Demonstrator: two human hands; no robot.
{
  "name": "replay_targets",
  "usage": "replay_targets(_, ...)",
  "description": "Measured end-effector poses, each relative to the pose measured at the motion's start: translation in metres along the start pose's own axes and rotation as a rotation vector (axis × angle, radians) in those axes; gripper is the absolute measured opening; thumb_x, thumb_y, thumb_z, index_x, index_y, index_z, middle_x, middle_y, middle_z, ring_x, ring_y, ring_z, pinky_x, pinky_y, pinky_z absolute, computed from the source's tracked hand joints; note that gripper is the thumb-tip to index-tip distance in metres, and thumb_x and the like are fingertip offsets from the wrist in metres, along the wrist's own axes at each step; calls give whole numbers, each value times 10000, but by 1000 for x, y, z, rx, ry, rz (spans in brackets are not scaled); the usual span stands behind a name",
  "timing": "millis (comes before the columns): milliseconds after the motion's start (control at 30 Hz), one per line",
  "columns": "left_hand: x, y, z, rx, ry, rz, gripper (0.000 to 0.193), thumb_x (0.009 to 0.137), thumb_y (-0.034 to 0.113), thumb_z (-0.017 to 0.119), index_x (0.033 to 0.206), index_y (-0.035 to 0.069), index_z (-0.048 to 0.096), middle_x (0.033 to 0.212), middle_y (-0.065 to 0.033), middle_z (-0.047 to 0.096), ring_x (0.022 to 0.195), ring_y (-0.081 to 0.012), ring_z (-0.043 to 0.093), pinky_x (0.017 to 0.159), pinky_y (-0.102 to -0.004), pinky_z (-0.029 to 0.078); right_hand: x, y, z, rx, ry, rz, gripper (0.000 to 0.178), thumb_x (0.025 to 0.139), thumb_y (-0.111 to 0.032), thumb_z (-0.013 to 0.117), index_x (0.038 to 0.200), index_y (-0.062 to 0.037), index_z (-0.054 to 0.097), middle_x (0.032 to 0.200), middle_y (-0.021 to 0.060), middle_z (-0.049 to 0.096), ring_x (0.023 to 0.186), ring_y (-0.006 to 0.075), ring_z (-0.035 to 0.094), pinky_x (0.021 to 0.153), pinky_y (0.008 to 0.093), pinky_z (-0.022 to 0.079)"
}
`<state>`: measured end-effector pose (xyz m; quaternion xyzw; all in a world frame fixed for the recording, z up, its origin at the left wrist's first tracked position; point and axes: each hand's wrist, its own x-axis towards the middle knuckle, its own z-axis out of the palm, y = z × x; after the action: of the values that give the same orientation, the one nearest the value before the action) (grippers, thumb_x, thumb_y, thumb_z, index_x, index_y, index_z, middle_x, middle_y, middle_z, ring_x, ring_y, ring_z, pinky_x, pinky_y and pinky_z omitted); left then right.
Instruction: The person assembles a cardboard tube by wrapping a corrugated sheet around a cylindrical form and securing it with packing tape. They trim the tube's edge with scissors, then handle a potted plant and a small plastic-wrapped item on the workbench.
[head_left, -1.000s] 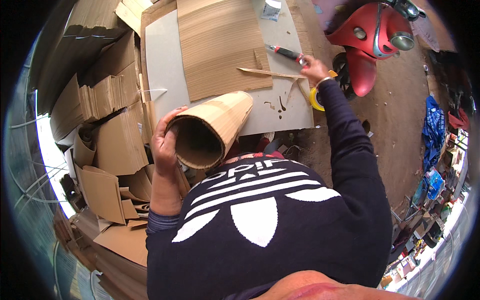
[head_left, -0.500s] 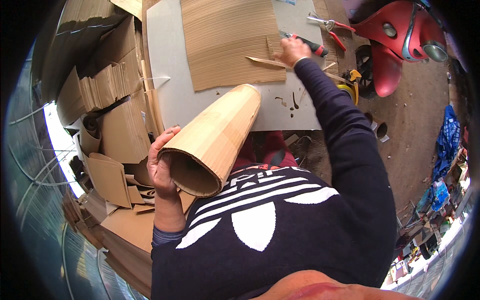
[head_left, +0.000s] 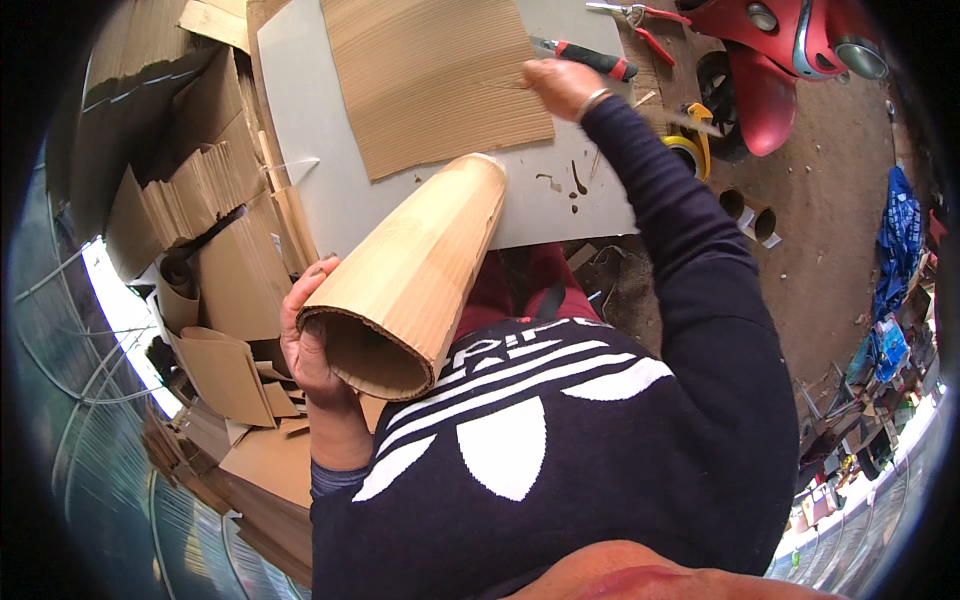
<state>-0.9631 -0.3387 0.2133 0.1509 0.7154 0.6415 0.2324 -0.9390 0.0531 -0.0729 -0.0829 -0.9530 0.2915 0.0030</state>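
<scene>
My left hand (head_left: 312, 335) grips the wide, open end of a tapered cardboard tube (head_left: 410, 265), with the thumb inside the rim. The tube lies slanted before my chest, its narrow end over the edge of the grey board (head_left: 300, 120). My right hand (head_left: 565, 88) is over the right edge of a ribbed cardboard sheet (head_left: 435, 80), its fingers drawn together. What they pinch, if anything, is too small to make out. Just beyond that hand lies a utility knife (head_left: 597, 60) with a black and red handle.
Red-handled pliers (head_left: 640, 22) and a yellow tape roll (head_left: 685, 155) lie at the right of the board. A blurred thin strip (head_left: 695, 122) shows beside my right sleeve. Folded cardboard (head_left: 215, 190) is stacked at left; a red vehicle (head_left: 770, 70) stands at far right.
The thin strip that lay across the sheet's right edge is gone from there. My right hand has moved slightly left relative to the knife. My left hand keeps its hold on the tube.
</scene>
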Motion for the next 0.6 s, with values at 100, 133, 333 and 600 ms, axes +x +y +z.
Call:
replay_targets(100,-2,-2,-2,-18,-4,-4,485,989,338,595,1301,-33,582,1351,-253,582,1290,-340,547,1152,-478,370,-46,30,-32,-254,-174,104,120,924,-102,557,991,-70,651,1009,152,706,908,361,728,739,455,601)
replay_targets(133,-2,-2,-2,-42,-5,-3,475,991,332,607,1301,-27,587,1361,-246,579,1295,-328,546,1149,-466,378,-60,36,-34,-292,-263,181,128,941,-133,561,1017,-87,653,1041,159,697,922,363,725,744,463,598)
replay_targets(333,-3,-4,-2,-5,11,-4,534,963,366,600,1291,-55,575,1345,-278,573,1273,-368,547,1151,-493,358,-101,55,-4,-369,-304,309,150,950,-157,567,1084,-103,607,1128,139,606,1015,361,687,824,478,566)
replay_targets(600,-12,-7,-5,-27,-32,25,508,971,350,613,1304,-32,582,1364,-257,571,1299,-339,534,1154,-472,360,-71,37,-32,-287,-92,420,210,942,-139,508,1071,-70,659,1063,165,741,931,386,733,810,500,587)
